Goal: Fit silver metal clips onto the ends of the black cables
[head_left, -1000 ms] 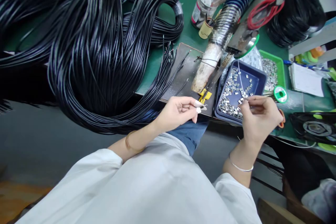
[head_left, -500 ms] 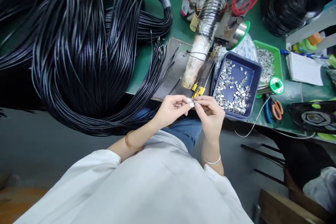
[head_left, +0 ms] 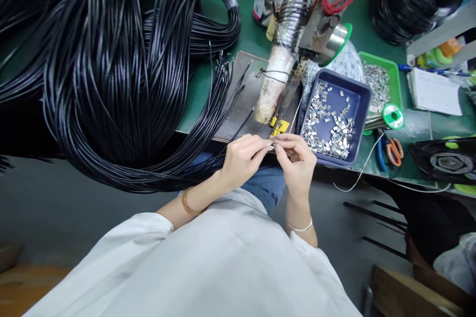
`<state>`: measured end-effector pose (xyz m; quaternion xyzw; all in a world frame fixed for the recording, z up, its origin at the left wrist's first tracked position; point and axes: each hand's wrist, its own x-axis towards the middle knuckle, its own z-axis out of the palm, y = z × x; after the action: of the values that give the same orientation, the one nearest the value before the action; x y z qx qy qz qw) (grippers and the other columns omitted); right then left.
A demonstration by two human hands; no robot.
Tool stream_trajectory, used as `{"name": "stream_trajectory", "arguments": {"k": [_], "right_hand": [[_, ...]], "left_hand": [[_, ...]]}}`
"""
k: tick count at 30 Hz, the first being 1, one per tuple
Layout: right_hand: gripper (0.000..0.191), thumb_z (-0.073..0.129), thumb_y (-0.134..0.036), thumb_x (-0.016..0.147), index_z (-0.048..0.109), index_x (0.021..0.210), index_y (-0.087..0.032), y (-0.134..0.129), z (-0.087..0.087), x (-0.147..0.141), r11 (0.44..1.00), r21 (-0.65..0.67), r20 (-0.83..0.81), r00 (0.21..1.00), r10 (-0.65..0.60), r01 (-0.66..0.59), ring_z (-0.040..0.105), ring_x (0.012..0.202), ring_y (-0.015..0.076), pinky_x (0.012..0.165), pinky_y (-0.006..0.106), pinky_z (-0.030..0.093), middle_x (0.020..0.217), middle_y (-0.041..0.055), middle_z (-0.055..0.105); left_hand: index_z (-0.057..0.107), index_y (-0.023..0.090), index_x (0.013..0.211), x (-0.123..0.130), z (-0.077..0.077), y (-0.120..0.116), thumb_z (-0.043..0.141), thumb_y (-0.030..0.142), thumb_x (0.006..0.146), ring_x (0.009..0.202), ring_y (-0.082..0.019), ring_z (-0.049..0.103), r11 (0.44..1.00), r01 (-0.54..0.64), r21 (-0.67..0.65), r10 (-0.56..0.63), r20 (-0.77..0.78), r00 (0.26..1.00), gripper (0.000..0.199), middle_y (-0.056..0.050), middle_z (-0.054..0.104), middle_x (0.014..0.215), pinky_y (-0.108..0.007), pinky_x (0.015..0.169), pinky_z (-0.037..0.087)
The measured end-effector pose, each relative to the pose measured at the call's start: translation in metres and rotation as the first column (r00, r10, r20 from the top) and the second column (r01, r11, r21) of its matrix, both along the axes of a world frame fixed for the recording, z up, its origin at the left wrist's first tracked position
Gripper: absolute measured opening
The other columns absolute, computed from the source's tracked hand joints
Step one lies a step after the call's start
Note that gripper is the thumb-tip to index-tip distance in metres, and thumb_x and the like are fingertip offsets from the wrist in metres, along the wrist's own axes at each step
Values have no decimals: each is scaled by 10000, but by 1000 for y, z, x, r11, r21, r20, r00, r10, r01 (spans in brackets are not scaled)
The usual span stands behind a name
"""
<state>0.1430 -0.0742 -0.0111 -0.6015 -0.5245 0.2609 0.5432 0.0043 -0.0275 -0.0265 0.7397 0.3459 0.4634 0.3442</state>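
Observation:
My left hand (head_left: 245,158) and my right hand (head_left: 298,162) meet at the front edge of the bench, fingertips pinched together almost touching. A tiny pale, shiny piece shows between them, too small and too covered to name. The back of the left hand faces up, and its fingers hide most of what it pinches. Just beyond the fingertips is a yellow-ended tool (head_left: 281,128). To the right of my right hand stands a blue tray (head_left: 362,104) with many small metal connectors (head_left: 340,138). Thin black cables (head_left: 217,114) reach the bench left of my hands.
Large black cable bundles (head_left: 111,84) cover the left side. A taped duct hose (head_left: 277,69) slants down over a dark board (head_left: 238,104). At the right are a green tray (head_left: 397,79), a solder spool (head_left: 393,116), orange-handled pliers (head_left: 394,152) and a small fan (head_left: 444,162).
My left hand has rolled over so its knuckles face up, and the white bit between the fingertips is more covered. My right hand keeps its pinch. The view has shifted slightly.

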Motion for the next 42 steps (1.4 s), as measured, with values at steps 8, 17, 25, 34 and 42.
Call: {"name": "stream_trajectory", "arguments": {"k": [8,17,25,34,42], "right_hand": [[80,645,-184,877,701,904,-233,-2,-3,-4,972,220,268,953,-141,82,713,973,179,842,375,623,1030,41,725],[265,661,-82,848,671,1030,-274,-6,4,-1,917,397,478,861,-173,-36,739,911,155,808,317,617,1011,9,766],[72,586,-178,910,624,940,-232,-1,-7,3,971,234,249,963,-102,42,736,932,175,761,339,628,1004,45,750],[171,650,-116,847,612,921,-265,4,-9,7,928,366,563,810,-163,-68,754,909,159,774,297,613,1043,22,776],[185,650,-97,844,604,937,-249,9,-11,6,930,364,523,837,-163,-46,738,952,152,753,277,637,1071,50,754]], "left_hand": [[597,156,767,-4,15,4,718,395,829,476,-67,459,626,439,-645,-118,478,870,274,40,551,541,-203,503,363],[674,132,628,2,20,16,833,218,614,530,-46,473,568,423,-706,74,555,829,181,43,594,570,-185,549,385],[707,142,639,2,19,20,799,233,641,537,-58,491,555,425,-715,116,573,811,129,39,586,552,-188,554,416],[705,128,631,6,18,22,811,204,651,553,-57,527,640,356,-681,108,538,836,132,26,634,588,-182,594,461],[710,123,657,11,19,25,822,216,623,562,-73,564,681,243,-690,156,461,874,149,15,666,596,-183,582,466]]}}
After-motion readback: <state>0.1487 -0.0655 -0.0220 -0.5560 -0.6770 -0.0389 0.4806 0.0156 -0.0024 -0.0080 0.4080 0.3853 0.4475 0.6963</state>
